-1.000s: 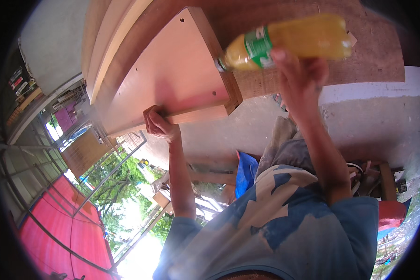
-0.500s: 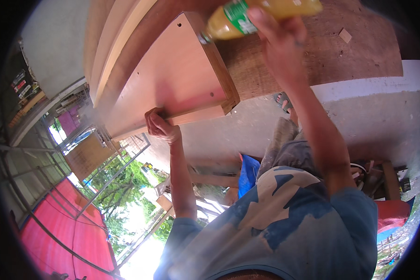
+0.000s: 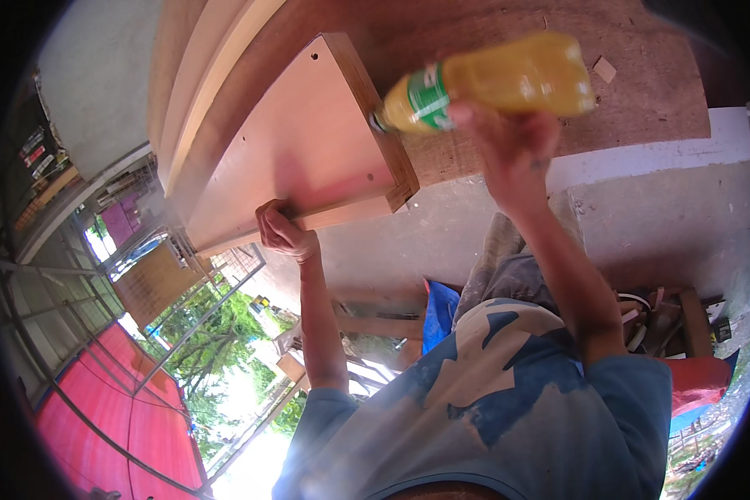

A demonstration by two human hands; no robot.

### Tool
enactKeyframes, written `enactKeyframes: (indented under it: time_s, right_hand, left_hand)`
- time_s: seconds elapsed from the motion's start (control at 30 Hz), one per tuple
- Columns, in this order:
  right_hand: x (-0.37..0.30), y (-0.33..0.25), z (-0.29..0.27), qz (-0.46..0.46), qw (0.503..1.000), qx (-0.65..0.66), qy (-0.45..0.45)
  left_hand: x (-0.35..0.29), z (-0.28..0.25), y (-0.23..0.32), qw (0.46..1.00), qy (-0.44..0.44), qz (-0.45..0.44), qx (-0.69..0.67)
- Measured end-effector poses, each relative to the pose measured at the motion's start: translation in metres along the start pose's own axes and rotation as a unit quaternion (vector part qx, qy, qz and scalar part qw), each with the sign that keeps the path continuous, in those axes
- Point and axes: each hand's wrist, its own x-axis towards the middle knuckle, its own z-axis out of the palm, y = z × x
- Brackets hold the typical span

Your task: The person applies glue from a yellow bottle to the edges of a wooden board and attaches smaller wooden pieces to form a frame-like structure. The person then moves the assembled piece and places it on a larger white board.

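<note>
My right hand (image 3: 512, 150) is closed round a clear plastic bottle (image 3: 521, 75) of yellow-brown liquid with a green label. The bottle lies tilted on its side, its neck pointing left at the end edge of a wooden panel (image 3: 308, 125). Whether the neck touches that edge I cannot tell. The panel is smooth and pinkish-brown, with thicker edge strips and a few small dark holes. My left hand (image 3: 287, 232) grips the panel's near edge strip, fingers curled over it; the fingertips are partly hidden.
Beneath the panel spreads a brown plywood sheet (image 3: 642, 100) with a small wood scrap (image 3: 604, 69) on it. Curved wooden strips (image 3: 217, 75) stand at the upper left. A blue bag (image 3: 442, 312) sits near my legs, and mixed items (image 3: 654, 321) lie at the right.
My right hand has brought the bottle nearer to me and slightly right, its neck moving down along the panel's end edge. My left hand keeps its grip on the panel.
</note>
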Motion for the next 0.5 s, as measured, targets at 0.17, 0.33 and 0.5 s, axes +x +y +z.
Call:
enactKeyframes:
  time_s: [0.17,0.33,0.5]
  right_hand:
    - [0.048,0.024,-0.002,-0.08,0.994,-0.078,-0.014]
    - [-0.002,0.025,-0.033,0.019,0.999,-0.008,0.035]
    - [-0.004,0.015,-0.021,0.038,0.997,0.032,0.056]
  left_hand:
    - [0.004,0.001,0.004,1.0,-0.009,-0.011,0.012]
    - [-0.002,-0.001,0.003,1.0,-0.009,-0.006,0.001]
    - [0.002,0.0,0.003,1.0,-0.005,0.012,-0.003]
